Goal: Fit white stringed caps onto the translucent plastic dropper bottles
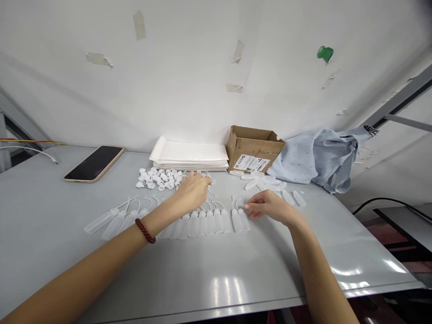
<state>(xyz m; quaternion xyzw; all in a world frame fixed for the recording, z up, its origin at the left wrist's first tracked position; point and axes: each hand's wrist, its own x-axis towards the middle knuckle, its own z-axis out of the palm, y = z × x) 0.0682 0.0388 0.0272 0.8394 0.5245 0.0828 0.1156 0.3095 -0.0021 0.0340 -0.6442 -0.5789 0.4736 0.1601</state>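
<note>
A row of small clear plastic bottles (202,222) lies side by side on the grey table (216,270). My left hand (192,190), with a dark red bead bracelet on its wrist, reaches over that row to a heap of small white caps (158,178); its fingers are curled at the heap's right edge, and whether they hold a cap is hidden. My right hand (270,207) rests at the right end of the row, fingers pinched together beside the last bottle (243,219). A loose pile of more clear bottles (266,182) lies behind it.
A phone (93,163) lies face up at the back left, with cables beyond it. A stack of white padded envelopes (191,155) and an open cardboard box (253,148) stand against the wall. Light blue cloth (320,157) lies at the back right.
</note>
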